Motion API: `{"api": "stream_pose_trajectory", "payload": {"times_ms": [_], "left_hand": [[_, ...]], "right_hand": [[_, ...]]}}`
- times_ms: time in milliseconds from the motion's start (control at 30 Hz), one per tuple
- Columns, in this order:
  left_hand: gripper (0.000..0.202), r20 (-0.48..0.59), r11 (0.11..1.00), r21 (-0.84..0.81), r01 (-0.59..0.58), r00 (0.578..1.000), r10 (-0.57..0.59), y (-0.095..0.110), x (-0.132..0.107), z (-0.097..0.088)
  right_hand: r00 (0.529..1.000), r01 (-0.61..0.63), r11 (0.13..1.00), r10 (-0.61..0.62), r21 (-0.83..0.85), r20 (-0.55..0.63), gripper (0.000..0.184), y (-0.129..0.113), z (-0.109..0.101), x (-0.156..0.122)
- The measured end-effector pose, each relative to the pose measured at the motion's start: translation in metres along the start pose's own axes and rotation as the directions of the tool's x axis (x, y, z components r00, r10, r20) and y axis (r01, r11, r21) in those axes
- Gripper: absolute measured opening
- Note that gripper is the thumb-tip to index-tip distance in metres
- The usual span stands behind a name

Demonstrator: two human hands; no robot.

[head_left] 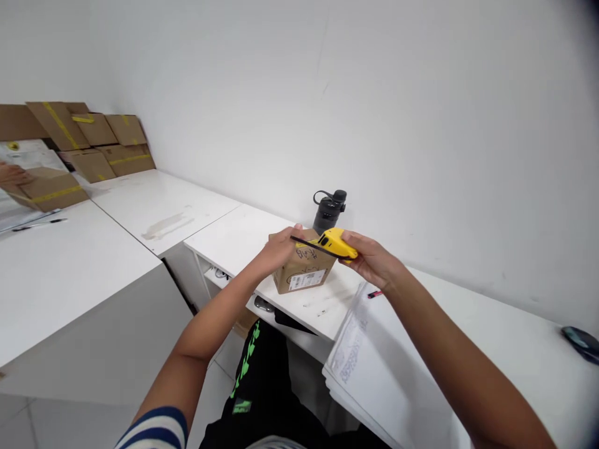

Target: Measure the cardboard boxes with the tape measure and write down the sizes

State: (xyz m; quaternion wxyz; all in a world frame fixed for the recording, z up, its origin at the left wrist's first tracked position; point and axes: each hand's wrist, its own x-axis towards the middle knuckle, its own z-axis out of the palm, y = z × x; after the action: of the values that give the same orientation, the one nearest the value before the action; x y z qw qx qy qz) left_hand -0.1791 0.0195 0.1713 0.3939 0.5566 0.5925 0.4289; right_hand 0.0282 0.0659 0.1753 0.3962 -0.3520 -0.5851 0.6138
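My right hand [372, 255] is wrapped round a yellow tape measure [336, 241] above the right side of a small cardboard box [299, 267]. A thin dark strip, seen nearly edge-on, runs from the tape measure's case across the box to my left hand [279, 248]. The fingers of my left hand are closed at the strip's far end, by the box's upper left edge. The box stands on the white desk [248, 234], its front bearing a white printed label and black handwriting. Both hands partly cover its top.
Behind the box, a dark bottle [329, 211] stands near the wall. At right lie a stack of papers [388, 368], a red-and-black pen [375, 294] and a dark glossy object [580, 343]. Far left are several taped cartons [126, 159], a pen [40, 224] and another person's hand [12, 173] touching a carton.
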Motion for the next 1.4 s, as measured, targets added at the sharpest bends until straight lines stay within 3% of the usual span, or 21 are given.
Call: {"api": "stream_pose_trajectory", "payload": {"times_ms": [67,167,233,333,367,433,500,567,700,800,933,1067,1233,1400], "left_hand": [[0.065,0.234,0.996,-0.084,0.002,0.972,0.018,0.01,-0.006,0.0],[0.062,0.436,0.988,-0.145,-0.048,0.893,0.108,0.018,-0.005,-0.001],[0.054,0.499,0.977,-0.177,-0.12,0.845,0.194,0.018,-0.005,-0.003],[0.048,0.578,0.969,-0.187,-0.163,0.779,0.242,0.015,-0.007,-0.005],[0.047,0.603,0.97,-0.183,-0.158,0.762,0.238,0.013,-0.007,-0.006],[0.047,0.64,0.978,-0.162,-0.13,0.74,0.205,0.011,-0.003,-0.006],[0.046,0.64,0.987,-0.12,-0.11,0.752,0.161,0.008,0.01,-0.006],[0.043,0.583,0.994,-0.058,-0.088,0.806,0.105,0.003,0.029,-0.01],[0.038,0.364,0.997,0.076,0.007,0.931,-0.034,-0.006,0.074,-0.024],[0.031,0.192,0.965,0.252,-0.069,0.981,0.02,-0.009,0.093,-0.034],[0.031,0.143,0.874,0.427,-0.232,0.972,0.188,-0.009,0.104,-0.043],[0.034,0.187,0.889,0.376,-0.263,0.961,0.205,-0.013,0.117,-0.052],[0.033,0.281,0.935,0.294,-0.197,0.953,0.112,-0.022,0.135,-0.059],[0.027,0.293,0.894,0.407,-0.186,0.954,0.065,-0.037,0.138,-0.052]], "right_hand": [[0.993,0.103,0.994,-0.105,-0.04,-0.059,0.057,0.005,0.007,-0.01],[0.931,0.294,0.91,-0.342,-0.291,-0.127,0.064,0.008,0.016,-0.029],[0.848,0.42,0.749,-0.525,-0.512,-0.074,0.056,0.009,0.019,-0.04],[0.686,0.57,0.409,-0.715,-0.712,0.138,0.042,0.015,0.017,-0.052],[0.657,0.586,0.332,-0.728,-0.739,0.194,0.039,0.017,0.016,-0.054],[0.664,0.561,0.273,-0.713,-0.782,0.227,0.036,0.022,0.016,-0.057],[0.704,0.508,0.279,-0.679,-0.815,0.207,0.038,0.027,0.016,-0.057],[0.735,0.446,0.314,-0.663,-0.838,0.143,0.047,0.032,0.015,-0.056],[0.792,0.308,0.455,-0.61,-0.835,-0.041,0.073,0.045,0.01,-0.051],[0.86,0.205,0.567,-0.493,-0.798,-0.129,0.08,0.049,0.009,-0.046],[0.879,0.144,0.599,-0.443,-0.788,-0.176,0.078,0.045,0.016,-0.041],[0.833,0.152,0.586,-0.509,-0.796,-0.217,0.071,0.04,0.038,-0.04],[0.757,0.167,0.503,-0.617,-0.848,-0.217,0.044,0.047,0.097,-0.043],[0.763,0.202,0.396,-0.637,-0.896,-0.109,0.03,0.064,0.151,-0.026]]}}
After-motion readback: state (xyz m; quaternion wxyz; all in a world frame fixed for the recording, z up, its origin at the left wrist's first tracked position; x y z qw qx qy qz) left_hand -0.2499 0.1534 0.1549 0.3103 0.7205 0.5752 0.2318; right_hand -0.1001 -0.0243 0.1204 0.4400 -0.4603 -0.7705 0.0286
